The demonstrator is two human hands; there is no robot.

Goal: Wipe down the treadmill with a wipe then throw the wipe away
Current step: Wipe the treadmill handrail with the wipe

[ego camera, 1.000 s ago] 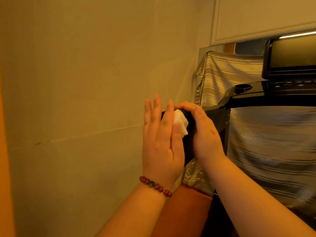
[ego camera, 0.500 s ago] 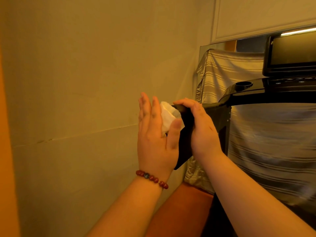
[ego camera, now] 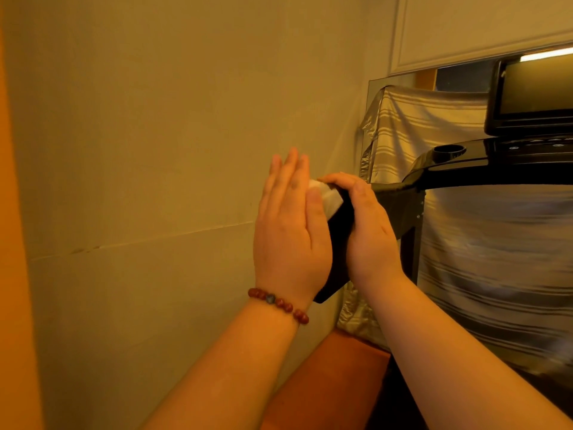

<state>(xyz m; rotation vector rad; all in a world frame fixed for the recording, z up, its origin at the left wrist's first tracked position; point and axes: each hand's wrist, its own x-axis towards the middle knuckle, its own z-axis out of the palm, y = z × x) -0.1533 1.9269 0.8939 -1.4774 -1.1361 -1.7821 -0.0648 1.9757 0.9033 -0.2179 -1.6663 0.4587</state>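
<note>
A black treadmill fills the right side, with its left handrail reaching toward me. My left hand lies flat with straight fingers against the outer side of the handrail end and presses a white wipe onto it. My right hand grips the handrail from the inner side, its fingers curled over the top edge beside the wipe. Most of the wipe is hidden behind my left palm.
A plain wall stands close on the left of the handrail. A striped grey cloth hangs behind the treadmill. The console screen and a cup holder are at the upper right. Orange floor shows below.
My left hand has slid the wipe along the outer side of the handrail end, and the view has shifted a little. My right hand has kept its grip on the rail.
</note>
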